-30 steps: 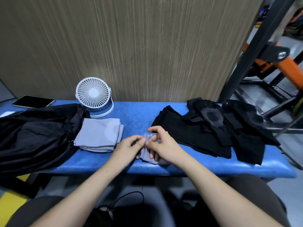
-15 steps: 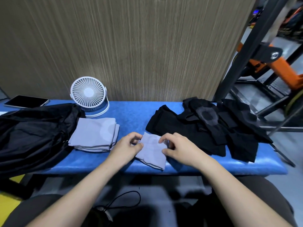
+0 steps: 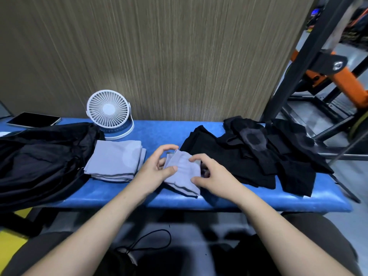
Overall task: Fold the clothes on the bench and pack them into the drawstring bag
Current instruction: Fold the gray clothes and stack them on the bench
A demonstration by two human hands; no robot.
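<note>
Partly covered, small grey cloth pinched by left hand and right hand, black fabric cut off leftward.

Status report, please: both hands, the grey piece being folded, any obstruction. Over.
Left hand, right hand: both pinching small grey garment. Garment on blue bench. Black clothes pile close at right.

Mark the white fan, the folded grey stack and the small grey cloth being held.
white fan (image 3: pixel 108 112), head view, centre of grille.
folded grey stack (image 3: pixel 115 160), head view, middle of top layer.
small grey cloth (image 3: pixel 183 172), head view, its exposed middle.
</note>
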